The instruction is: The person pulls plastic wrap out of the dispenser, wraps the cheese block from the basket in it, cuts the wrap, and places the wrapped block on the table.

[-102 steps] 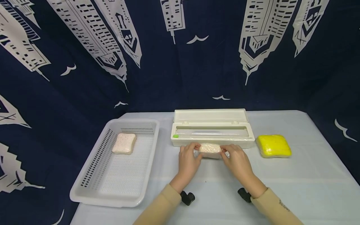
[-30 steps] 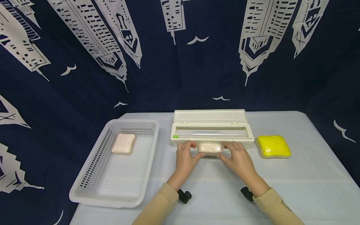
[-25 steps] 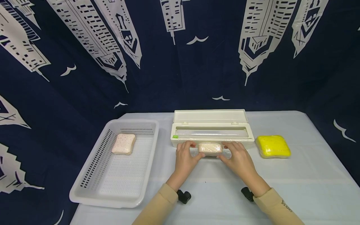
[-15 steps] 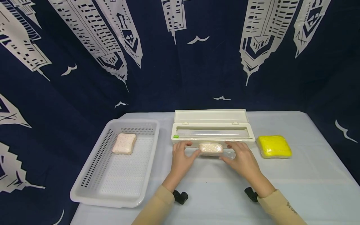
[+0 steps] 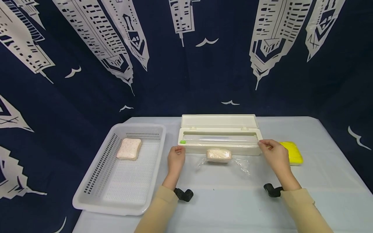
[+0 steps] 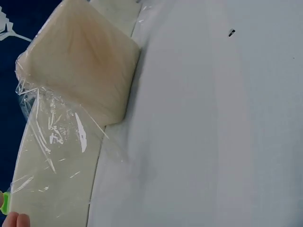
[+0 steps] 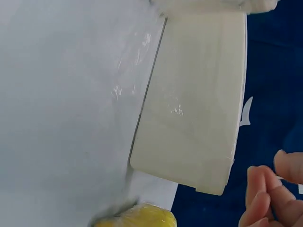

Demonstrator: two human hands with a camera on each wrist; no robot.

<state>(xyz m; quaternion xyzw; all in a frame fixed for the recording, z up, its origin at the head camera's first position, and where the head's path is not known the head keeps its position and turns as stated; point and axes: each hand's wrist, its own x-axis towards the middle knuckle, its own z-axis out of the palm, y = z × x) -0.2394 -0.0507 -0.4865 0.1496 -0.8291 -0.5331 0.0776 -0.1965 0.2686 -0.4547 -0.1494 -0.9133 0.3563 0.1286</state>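
Observation:
A bread-like block wrapped in clear film [image 5: 219, 155] lies against the front of a cream cling film dispenser [image 5: 221, 149]. Loose film tails [image 5: 242, 165] spread from both its sides. The dispenser's lid [image 5: 218, 121] stands raised behind a clear roll. My left hand [image 5: 176, 159] is at the dispenser's left front corner, fingers bent, fingertips near the green slider [image 6: 5, 202]; I cannot tell whether they pinch anything. At the right front corner is my right hand [image 5: 274, 156], its fingers [image 7: 258, 187] loosely curled, thumb apart, with nothing visible between them.
A white perforated basket [image 5: 153, 181] stands on the left, holding a pink-speckled bread-like slice [image 5: 129, 149]. A yellow wrapped block [image 5: 292, 152] lies to the right, partly hidden by my right hand. The pale cloth-covered table [image 5: 227, 204] meets a dark blue printed curtain [image 5: 186, 81].
Both hands have let go of the wrapped block and moved apart, left hand leftward and right hand rightward, to the dispenser's corners. The film tails now spread out; the block stays in place.

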